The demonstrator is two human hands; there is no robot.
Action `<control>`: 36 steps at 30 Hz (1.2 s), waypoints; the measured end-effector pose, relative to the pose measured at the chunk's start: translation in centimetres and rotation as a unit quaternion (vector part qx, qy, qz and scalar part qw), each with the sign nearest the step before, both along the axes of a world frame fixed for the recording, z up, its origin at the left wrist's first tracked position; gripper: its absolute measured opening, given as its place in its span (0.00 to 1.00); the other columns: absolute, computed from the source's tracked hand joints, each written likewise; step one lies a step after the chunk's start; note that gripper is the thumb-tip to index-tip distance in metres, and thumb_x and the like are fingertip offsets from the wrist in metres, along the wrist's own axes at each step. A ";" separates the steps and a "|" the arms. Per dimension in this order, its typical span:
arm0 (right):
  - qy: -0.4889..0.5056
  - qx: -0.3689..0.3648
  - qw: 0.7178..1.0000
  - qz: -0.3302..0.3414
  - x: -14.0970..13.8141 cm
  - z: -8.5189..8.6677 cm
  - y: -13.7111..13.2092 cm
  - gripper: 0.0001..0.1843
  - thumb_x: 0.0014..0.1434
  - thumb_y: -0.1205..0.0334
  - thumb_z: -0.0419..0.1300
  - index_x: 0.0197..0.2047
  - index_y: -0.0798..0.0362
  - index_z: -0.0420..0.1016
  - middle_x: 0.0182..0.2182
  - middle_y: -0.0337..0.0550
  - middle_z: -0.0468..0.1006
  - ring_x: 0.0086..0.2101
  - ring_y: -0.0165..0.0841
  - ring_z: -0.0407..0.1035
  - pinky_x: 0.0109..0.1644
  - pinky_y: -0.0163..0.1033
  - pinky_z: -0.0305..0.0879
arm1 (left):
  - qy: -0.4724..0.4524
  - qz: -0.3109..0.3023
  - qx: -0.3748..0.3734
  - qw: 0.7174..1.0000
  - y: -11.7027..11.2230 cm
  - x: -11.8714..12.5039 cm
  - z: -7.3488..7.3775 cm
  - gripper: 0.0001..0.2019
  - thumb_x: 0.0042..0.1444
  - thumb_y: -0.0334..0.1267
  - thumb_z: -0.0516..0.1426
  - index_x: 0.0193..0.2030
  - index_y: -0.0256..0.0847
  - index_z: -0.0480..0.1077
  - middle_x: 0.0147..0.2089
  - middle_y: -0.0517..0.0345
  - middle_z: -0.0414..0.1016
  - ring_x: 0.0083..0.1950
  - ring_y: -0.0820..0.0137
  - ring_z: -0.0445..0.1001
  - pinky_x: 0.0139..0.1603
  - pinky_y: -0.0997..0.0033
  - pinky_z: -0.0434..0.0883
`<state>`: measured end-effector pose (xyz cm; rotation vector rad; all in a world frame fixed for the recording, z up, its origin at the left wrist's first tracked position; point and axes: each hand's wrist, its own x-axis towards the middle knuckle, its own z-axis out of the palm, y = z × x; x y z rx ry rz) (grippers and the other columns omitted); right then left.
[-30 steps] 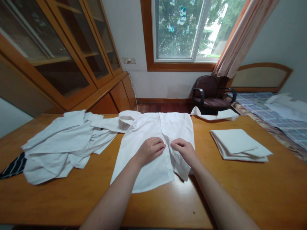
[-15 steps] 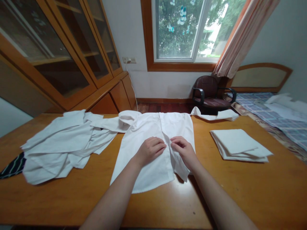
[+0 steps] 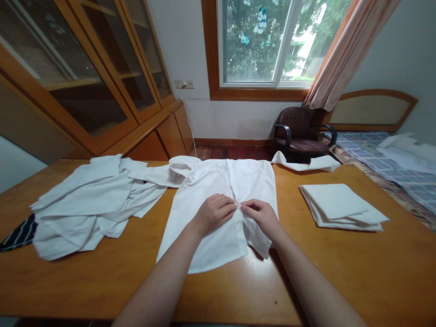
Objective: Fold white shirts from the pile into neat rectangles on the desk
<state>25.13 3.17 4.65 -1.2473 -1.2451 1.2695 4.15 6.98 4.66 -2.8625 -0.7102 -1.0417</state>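
Note:
A white shirt (image 3: 204, 236) lies spread front-up on the wooden table (image 3: 340, 268), collar toward the window. My left hand (image 3: 213, 213) rests on the left front panel with its fingers curled, pinching the placket edge at mid-chest. My right hand (image 3: 260, 215) pinches the edge of the right front panel, which is folded and lifted a little below the hand. The two sets of fingertips meet at the shirt's centre line. One sleeve (image 3: 306, 163) trails off to the far right.
A heap of crumpled white garments (image 3: 88, 204) lies on the table's left, with a dark striped cloth (image 3: 18, 234) at its edge. A folded white stack (image 3: 340, 206) sits at the right. Beyond stand a dark armchair (image 3: 299, 134), a bed (image 3: 391, 159) and a glass-fronted cabinet (image 3: 85, 81).
My right hand has moved left along the shirt front until its fingertips meet those of my left hand at the placket. The left hand has barely moved.

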 end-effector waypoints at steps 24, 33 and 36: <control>0.019 -0.006 0.999 0.042 0.7 -0.6 0.6 0.15 0.51 0.49 0.69 0.35 0.52 0.84 0.34 0.43 0.83 0.38 0.38 0.72 0.48 0.44 0.66 | -0.015 -0.010 0.026 1.000 0.0 0.1 0.3 0.06 0.66 0.32 0.56 0.45 0.42 0.73 0.40 0.54 0.79 0.40 0.69 0.76 0.40 0.66 0.72; 0.100 -0.049 0.993 0.034 0.1 -1.0 0.4 0.15 0.52 0.48 0.68 0.33 0.52 0.84 0.31 0.42 0.81 0.33 0.35 0.69 0.41 0.40 0.63 | -0.015 -0.007 0.016 1.000 0.0 0.1 -0.2 0.05 0.66 0.33 0.55 0.45 0.42 0.73 0.41 0.54 0.79 0.40 0.69 0.76 0.41 0.65 0.72; 0.148 -0.084 0.985 0.041 -0.1 -0.8 0.1 0.16 0.54 0.48 0.66 0.32 0.53 0.84 0.26 0.40 0.78 0.28 0.31 0.64 0.34 0.38 0.57 | -0.017 -0.008 0.011 1.000 0.0 0.1 -0.3 0.05 0.66 0.33 0.56 0.44 0.42 0.73 0.40 0.55 0.79 0.40 0.69 0.76 0.41 0.65 0.73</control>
